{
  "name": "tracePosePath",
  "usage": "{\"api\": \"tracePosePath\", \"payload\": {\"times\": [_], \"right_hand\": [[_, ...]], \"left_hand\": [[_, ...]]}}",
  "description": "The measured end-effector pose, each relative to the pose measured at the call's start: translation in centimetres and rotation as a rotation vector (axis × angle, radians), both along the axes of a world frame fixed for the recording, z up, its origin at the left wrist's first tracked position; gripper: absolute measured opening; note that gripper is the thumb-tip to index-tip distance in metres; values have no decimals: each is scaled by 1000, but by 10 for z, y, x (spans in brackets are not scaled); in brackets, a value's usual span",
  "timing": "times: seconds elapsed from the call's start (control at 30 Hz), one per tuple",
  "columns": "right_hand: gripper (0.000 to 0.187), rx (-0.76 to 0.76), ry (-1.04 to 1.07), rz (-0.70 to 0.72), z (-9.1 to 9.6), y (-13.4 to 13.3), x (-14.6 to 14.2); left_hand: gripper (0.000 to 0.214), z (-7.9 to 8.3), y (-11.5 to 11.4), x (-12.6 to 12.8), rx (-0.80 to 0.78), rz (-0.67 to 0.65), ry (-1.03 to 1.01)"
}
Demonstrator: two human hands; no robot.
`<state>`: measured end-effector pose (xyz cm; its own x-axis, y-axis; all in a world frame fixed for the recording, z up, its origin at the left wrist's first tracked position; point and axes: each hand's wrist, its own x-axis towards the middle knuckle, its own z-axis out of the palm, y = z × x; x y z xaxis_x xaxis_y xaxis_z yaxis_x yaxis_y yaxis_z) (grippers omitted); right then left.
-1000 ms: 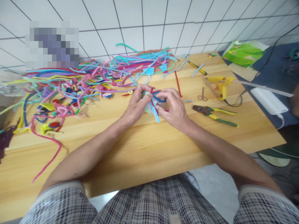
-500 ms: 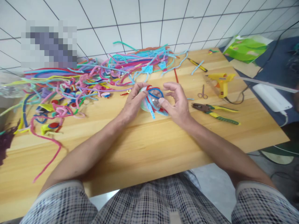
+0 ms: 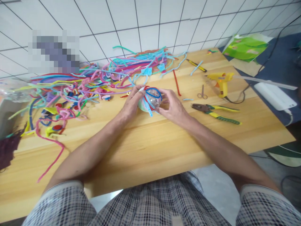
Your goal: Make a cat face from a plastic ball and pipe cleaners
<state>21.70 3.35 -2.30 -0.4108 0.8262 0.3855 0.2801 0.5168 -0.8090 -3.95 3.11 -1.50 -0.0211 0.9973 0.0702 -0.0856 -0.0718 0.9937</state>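
Note:
A clear plastic ball [image 3: 154, 99] wrapped in red, blue and light blue pipe cleaners is between my hands, just above or on the wooden table [image 3: 150, 150]. My left hand [image 3: 133, 101] grips its left side, thumb on top and fingers behind. On the right side, my right hand [image 3: 172, 104] curls round it, thumb at the lower edge and fingers behind. A blue pipe cleaner loop [image 3: 154, 93] lies across the ball's upper face. One light blue end [image 3: 150, 110] hangs down at the front. The fingertips behind the ball are partly hidden.
Tangled pipe cleaners [image 3: 94, 78] cover the table's back and left. To the right lie pliers [image 3: 216, 113], small scissors [image 3: 202, 93], a yellow glue gun [image 3: 221, 83] and a utility knife [image 3: 197, 65]. A green packet [image 3: 246, 48] and a white power bank [image 3: 275, 95] sit beyond the table's right edge.
My right thumb has slid from the ball's face down to its lower right edge, and the fingers have closed in on its side. The ball has turned slightly; my left hand keeps its grip.

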Motion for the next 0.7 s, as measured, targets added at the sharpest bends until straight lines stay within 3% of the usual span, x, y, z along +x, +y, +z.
{"api": "tracePosePath", "payload": {"times": [0.5,0.7], "right_hand": [[74,-22,8,-89,9,-11,-5],[69,-37,-4,-124,16,-17,-8]], "left_hand": [[54,3,-20,13,133,14,167],[50,5,-23,15,150,11,206]]}}
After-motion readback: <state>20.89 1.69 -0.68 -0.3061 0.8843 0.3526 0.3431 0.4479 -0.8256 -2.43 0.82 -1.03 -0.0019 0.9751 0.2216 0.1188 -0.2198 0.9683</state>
